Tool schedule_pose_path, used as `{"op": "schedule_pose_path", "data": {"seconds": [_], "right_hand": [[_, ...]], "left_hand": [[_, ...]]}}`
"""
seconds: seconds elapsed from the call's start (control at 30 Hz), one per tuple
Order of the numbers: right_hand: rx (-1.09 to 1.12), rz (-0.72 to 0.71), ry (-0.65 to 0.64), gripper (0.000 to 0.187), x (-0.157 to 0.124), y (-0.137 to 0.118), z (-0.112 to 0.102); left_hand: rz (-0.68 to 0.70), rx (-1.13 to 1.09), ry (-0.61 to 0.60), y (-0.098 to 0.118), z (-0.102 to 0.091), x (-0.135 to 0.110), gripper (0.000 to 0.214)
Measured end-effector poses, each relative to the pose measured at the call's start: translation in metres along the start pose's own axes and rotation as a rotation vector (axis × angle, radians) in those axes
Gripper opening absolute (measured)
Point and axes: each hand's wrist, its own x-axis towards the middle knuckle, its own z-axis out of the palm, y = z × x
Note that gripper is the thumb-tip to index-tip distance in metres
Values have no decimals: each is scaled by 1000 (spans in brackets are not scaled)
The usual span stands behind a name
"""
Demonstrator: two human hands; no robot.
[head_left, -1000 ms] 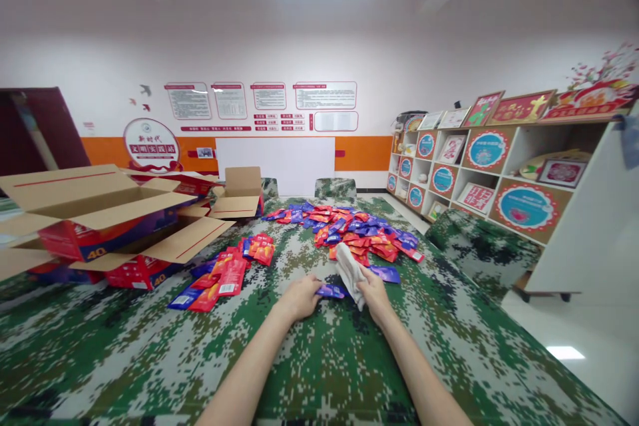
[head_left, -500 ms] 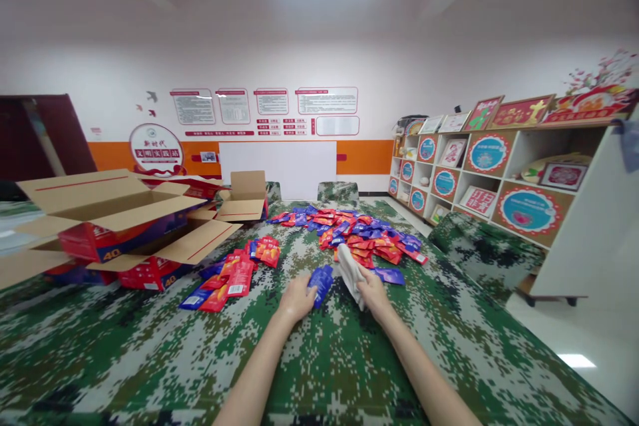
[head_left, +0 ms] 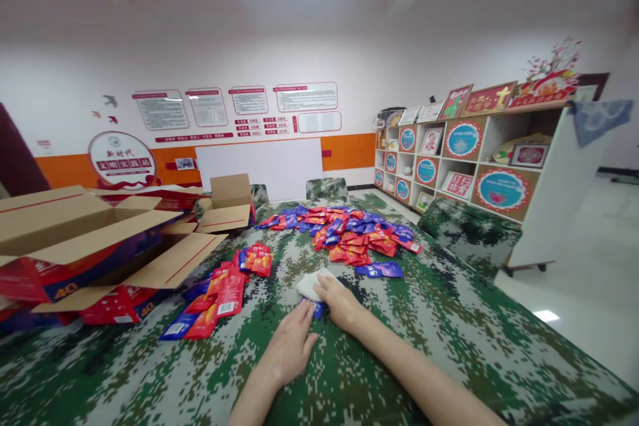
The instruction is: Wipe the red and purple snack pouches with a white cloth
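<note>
The cloth (head_left: 310,285) lies on the table (head_left: 409,326), cartons (head_left: 74,246) left, sachet heap (head_left: 349,234) behind, shelves (head_left: 464,160) right.

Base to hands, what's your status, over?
Left hand open, flat on table. Right hand holds white cloth on blue packet. Packet pile beyond, apart.

Shows as a bare left hand (head_left: 289,346) and a bare right hand (head_left: 339,303), each on an uncovered forearm. Narrow at the wrists, widen toward the lower edge of the view. Uncovered right down to where the view cuts off. Slender fingers, smooth in outline, alike in build. Nails too small to judge.
</note>
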Motion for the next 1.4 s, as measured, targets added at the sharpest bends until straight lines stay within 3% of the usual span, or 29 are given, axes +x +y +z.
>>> {"op": "schedule_pose_path", "data": {"seconds": [0.13, 0.3, 0.4, 0.5, 0.6, 0.7, 0.87, 1.07, 1.23, 1.4], "right_hand": [[-54, 166, -28, 41, 29, 29, -16], [-34, 175, -26, 42, 40, 41, -26], [14, 158, 54, 52, 26, 31, -30], [102, 10, 164, 54, 1, 9, -28], [115, -112, 119, 56, -22, -17, -18], [93, -102, 51, 60, -30, -28, -6], [41, -27, 18, 56, -3, -7, -2], [-19, 211, 22, 40, 35, 24, -8], [-24, 181, 41, 42, 35, 28, -12], [50, 120, 154, 56, 7, 29, -22]], "left_hand": [[0, 44, -7, -3, 2, 1, 55], [-11, 45, -26, -2, 1, 0, 55], [-22, 19, -30, 1, -2, 0, 54], [-22, -12, -15, 4, -7, 0, 53], [-17, -26, -6, 7, -10, 0, 46], [-13, -34, -10, 7, -9, 1, 44], [-18, -38, -33, 3, -4, 2, 52], [-43, -16, -55, 5, -4, 1, 54], [-135, 30, -10, 17, -13, 23, 47], [-284, 92, 53, 26, -16, 59, 60]]}}
